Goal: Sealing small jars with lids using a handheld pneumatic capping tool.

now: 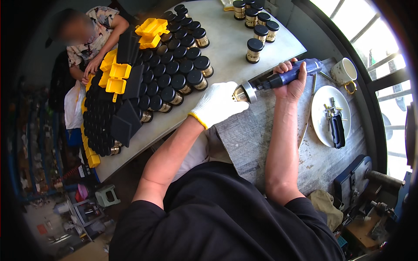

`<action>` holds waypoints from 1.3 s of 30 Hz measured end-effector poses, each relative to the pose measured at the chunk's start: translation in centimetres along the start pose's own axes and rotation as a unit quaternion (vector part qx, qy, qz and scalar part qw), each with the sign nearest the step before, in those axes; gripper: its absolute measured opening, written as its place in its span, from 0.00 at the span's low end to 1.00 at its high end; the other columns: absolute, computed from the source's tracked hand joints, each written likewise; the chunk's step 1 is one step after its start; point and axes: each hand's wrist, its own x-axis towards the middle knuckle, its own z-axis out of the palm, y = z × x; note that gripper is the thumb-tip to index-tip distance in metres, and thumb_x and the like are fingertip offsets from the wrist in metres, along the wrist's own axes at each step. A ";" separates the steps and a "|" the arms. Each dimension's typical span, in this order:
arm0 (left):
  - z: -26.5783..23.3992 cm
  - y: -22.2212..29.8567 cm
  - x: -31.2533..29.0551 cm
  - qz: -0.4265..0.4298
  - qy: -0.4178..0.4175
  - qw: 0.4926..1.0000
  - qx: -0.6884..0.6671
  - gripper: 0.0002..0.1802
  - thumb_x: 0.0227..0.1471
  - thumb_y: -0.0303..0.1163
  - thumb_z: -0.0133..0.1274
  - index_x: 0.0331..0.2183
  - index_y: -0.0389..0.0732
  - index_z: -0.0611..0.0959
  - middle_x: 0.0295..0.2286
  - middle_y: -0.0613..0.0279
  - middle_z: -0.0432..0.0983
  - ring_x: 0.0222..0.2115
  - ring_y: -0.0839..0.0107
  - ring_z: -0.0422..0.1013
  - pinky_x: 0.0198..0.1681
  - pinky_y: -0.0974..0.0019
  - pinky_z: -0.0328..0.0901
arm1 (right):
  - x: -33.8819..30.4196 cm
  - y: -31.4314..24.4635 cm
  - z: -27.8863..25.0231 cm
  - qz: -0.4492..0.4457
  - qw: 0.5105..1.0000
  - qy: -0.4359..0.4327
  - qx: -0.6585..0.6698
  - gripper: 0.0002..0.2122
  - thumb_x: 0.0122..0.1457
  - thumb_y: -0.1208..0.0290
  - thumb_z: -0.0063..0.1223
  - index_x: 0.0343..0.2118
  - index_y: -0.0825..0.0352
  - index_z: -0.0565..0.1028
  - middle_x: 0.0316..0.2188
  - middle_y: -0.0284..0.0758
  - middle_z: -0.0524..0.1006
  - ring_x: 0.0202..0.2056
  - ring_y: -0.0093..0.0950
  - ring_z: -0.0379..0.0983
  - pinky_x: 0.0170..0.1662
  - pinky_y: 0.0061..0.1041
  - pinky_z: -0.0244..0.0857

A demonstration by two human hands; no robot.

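My left hand (217, 102), in a white knit glove with a yellow cuff, is closed around a brass-coloured cylinder (237, 94). In my bare right hand (291, 85) is a blue power screwdriver (310, 66), gripped round its body and pointing left. A round metal piece (249, 92) sits between the cylinder and the tool's dark nose; I cannot tell which of them it belongs to. Close beyond my left hand stand many brass cylinders with black caps (197, 78), packed in rows on the pale table (230, 48).
Yellow open boxes (118, 78) and black panels (126, 122) lie over the rows. Another person (93, 39) sits at the far left. More capped cylinders (254, 50) stand at the back. On the right are a plate (320, 124) with small metal parts and a mug (344, 71).
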 end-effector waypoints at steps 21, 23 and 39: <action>2.8 -0.9 -3.2 -0.076 0.120 0.856 -0.496 0.24 0.49 0.22 0.64 0.48 0.35 0.75 0.37 0.60 0.77 0.36 0.76 0.76 0.40 0.71 0.72 | -0.3 0.2 0.1 -0.004 0.997 0.039 0.067 0.15 0.62 0.56 0.55 0.39 0.64 0.70 0.24 0.30 0.67 0.26 0.24 0.65 0.36 0.25 0.63; 3.2 -1.3 -3.0 -0.043 0.164 0.900 -0.401 0.22 0.49 0.24 0.64 0.47 0.35 0.76 0.36 0.61 0.79 0.36 0.77 0.76 0.40 0.71 0.72 | -0.1 0.2 -0.1 0.000 0.998 0.026 0.061 0.15 0.62 0.57 0.55 0.39 0.64 0.69 0.24 0.30 0.67 0.26 0.24 0.65 0.36 0.25 0.63; 2.3 -0.3 -1.9 -0.037 0.134 0.909 -0.393 0.23 0.45 0.27 0.66 0.45 0.35 0.79 0.35 0.59 0.81 0.35 0.73 0.77 0.40 0.68 0.72 | -0.1 -0.1 -0.3 -0.021 0.998 0.056 0.029 0.17 0.62 0.57 0.55 0.41 0.67 0.69 0.24 0.31 0.67 0.27 0.24 0.65 0.36 0.25 0.63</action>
